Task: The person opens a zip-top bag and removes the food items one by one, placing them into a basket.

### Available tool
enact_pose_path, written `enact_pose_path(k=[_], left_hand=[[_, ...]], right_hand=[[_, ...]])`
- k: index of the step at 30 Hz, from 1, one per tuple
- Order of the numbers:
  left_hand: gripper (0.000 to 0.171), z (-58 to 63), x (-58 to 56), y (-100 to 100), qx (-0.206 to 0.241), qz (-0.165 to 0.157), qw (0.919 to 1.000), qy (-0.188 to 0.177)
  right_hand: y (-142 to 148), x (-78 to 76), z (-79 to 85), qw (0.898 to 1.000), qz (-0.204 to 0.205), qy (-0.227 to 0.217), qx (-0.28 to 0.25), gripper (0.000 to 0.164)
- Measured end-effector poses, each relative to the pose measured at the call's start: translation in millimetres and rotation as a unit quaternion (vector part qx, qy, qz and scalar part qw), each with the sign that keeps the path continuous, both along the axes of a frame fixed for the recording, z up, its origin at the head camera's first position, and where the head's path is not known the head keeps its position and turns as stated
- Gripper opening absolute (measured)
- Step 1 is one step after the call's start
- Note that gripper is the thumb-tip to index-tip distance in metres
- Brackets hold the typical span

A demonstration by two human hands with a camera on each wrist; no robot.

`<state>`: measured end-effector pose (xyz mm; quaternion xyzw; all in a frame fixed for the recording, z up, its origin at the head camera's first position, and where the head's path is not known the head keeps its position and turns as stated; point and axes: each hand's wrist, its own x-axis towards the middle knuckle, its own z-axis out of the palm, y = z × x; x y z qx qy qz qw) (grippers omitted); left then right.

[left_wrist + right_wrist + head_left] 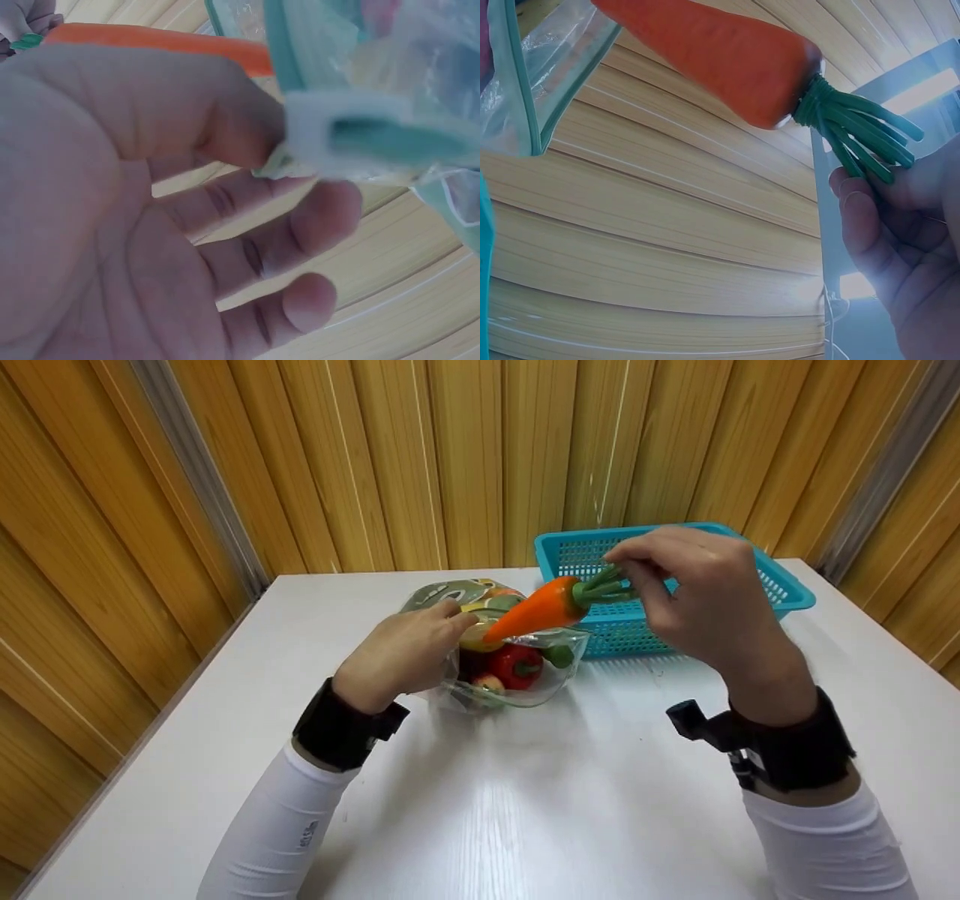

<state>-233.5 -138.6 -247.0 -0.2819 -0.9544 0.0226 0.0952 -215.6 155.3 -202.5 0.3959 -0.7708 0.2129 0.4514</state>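
My right hand [701, 589] pinches the green stems of an orange carrot [536, 611] by their ends, as the right wrist view confirms. The carrot's tip slants down to the left, over the mouth of a clear plastic bag [551, 686]. Inside the bag lie a red pepper [516, 666], something yellow beneath the carrot tip, a green piece [558, 655] and other items partly hidden. At the bag's left edge, my left hand [409, 649] pinches the rim between thumb and forefinger; in the left wrist view its other fingers [259, 255] are spread apart.
Behind the carrot stands a turquoise plastic basket [626, 637] with perforated sides, at the back right of the white table [487, 810]. A wood-panelled wall [465, 457] rises along the table's far edge, with more panels at left and right.
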Motion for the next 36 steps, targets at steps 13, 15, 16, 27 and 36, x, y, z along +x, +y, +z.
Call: enact_pose_path(k=[13,15,16,27,36], left_hand=[[0.046,-2.3,-3.3,-3.5,0.008,0.003,0.9999,-0.010],[0.046,-2.3,-3.2,-3.7,0.007,0.003,0.9999,-0.010],[0.046,-2.4,-3.2,-3.7,0.007,0.003,0.9999,-0.010],[0.049,-3.0,-1.9,-4.2,0.004,0.004,1.0000,-0.008],[0.050,-2.7,-1.3,-3.4,-0.002,0.008,0.9999,-0.011]], right_hand=[[4.1,-1.1,-0.5,0.997,0.009,0.032,-0.075,0.011],[4.8,-1.2,0.5,0.996,0.008,0.039,-0.081,0.011],[5.0,-1.2,0.9,0.996,0.007,0.043,-0.084,0.011],[5.4,-9.9,-0.2,0.990,-0.005,0.069,-0.123,0.010],[8.1,-22.8,-3.4,0.986,-0.042,0.068,-0.146,0.014]])
